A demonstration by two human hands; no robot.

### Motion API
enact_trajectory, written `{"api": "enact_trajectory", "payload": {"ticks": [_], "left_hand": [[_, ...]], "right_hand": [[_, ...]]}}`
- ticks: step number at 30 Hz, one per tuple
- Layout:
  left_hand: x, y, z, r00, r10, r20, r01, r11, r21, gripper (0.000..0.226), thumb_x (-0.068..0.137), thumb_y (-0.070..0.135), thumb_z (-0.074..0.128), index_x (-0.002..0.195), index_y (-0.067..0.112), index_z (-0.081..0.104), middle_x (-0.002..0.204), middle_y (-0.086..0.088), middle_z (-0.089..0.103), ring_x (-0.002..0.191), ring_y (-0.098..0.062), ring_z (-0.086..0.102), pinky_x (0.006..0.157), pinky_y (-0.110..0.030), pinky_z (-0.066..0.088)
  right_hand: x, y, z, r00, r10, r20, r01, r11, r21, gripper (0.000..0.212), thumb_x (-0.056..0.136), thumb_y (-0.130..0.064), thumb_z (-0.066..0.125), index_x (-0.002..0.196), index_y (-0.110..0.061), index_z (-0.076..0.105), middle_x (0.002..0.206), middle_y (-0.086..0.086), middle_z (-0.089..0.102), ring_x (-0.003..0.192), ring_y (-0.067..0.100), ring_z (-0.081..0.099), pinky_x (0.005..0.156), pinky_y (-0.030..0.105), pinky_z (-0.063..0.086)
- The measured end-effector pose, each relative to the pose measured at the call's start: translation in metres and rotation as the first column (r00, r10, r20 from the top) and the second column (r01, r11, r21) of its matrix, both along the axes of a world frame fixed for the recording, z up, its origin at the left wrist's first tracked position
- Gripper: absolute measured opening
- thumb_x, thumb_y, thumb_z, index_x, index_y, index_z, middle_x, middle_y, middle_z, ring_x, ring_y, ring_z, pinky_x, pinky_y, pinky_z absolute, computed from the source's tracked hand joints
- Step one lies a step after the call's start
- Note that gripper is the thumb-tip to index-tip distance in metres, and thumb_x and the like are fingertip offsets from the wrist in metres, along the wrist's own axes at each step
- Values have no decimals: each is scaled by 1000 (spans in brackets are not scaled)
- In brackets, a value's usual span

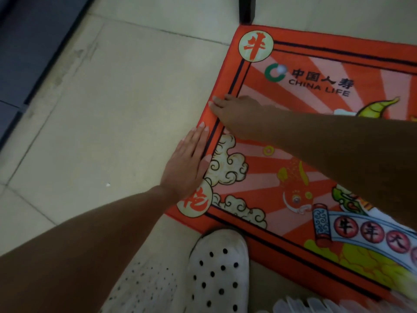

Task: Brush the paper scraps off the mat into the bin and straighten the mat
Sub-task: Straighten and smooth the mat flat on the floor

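An orange-red mat (316, 71) with cartoon prints and the words CHINA LIFE lies on the tiled floor, filling the right half of the view. My left hand (187, 163) lies flat with straight fingers along the mat's left edge, near its lower corner. My right hand (234, 111) reaches across from the right and presses its fingertips on the same edge, a little farther up. One tiny white paper scrap (108, 184) sits on the floor left of the mat. No bin is in view.
A white shoe with black dots (218, 269) stands at the mat's near edge. A dark furniture leg (247, 10) touches the mat's far corner. A dark panel (29, 48) runs along the upper left. Pale floor tiles (126, 91) spread left of the mat.
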State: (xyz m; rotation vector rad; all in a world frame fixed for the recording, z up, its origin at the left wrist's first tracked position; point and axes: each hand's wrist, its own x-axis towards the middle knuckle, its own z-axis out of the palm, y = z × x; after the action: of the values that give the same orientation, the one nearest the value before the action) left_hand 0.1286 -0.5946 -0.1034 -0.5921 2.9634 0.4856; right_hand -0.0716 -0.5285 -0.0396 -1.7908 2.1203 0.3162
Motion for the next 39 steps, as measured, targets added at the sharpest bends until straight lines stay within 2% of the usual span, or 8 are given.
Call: {"api": "enact_trajectory", "payload": {"ticks": [3,8,13,17,22,31,36,39], "left_hand": [[1,-4,-3,1000,-26,11,26,999,-25,61,105,41,18,158,14,6,166,-2,3,152,-16,2,124,-36,9],[5,-4,-1,999,-43,20,43,999,-22,61,106,41,21,158,12,6,166,-4,3,153,-17,2,124,-42,12],[47,14,4,1000,-19,2,19,999,42,60,106,40,22,158,15,8,166,1,3,152,-10,-3,123,-33,4],[63,16,3,999,-49,21,49,999,23,61,105,40,22,157,10,10,166,-4,6,152,-15,3,123,-44,16],[77,19,5,998,-33,47,31,999,45,62,105,43,19,158,16,3,166,0,1,152,-12,-1,124,-38,9],[73,16,10,997,-37,62,35,999,29,64,104,47,20,158,16,5,166,3,1,151,-8,-3,123,-29,1],[61,18,5,999,17,42,-19,999,48,64,104,46,21,158,18,2,166,4,-2,151,-7,-5,123,-34,3],[45,15,2,999,43,22,-44,998,43,63,105,46,21,158,19,1,166,5,-3,151,-8,-6,123,-37,4]], "right_hand": [[31,11,-3,998,58,13,-58,998,-12,63,99,-11,39,153,-1,8,161,13,5,146,29,17,109,47,34],[42,10,-12,999,-52,10,52,998,25,71,99,-15,41,154,-6,-5,161,8,-10,149,27,2,112,47,27],[43,10,-13,998,-66,11,65,996,61,78,98,-16,45,153,-6,-10,161,8,-14,149,27,-1,112,47,26],[43,10,-13,997,-77,-19,78,995,67,77,100,-21,43,153,-7,-11,160,7,-16,149,26,-3,113,48,23],[50,10,-20,993,-117,-10,117,993,27,77,102,-38,38,153,-7,-10,161,8,-15,149,27,-3,112,48,22],[51,13,-25,989,-143,31,143,990,-9,79,101,-37,41,153,-9,-11,161,5,-16,149,26,-5,111,48,24],[49,13,-24,988,-143,64,144,989,-15,80,101,-38,43,153,-9,-9,161,5,-14,149,25,-4,111,49,23],[47,15,-27,988,-133,73,139,988,-70,73,101,-34,42,154,-10,-2,162,4,-7,149,25,1,112,50,22]]}}
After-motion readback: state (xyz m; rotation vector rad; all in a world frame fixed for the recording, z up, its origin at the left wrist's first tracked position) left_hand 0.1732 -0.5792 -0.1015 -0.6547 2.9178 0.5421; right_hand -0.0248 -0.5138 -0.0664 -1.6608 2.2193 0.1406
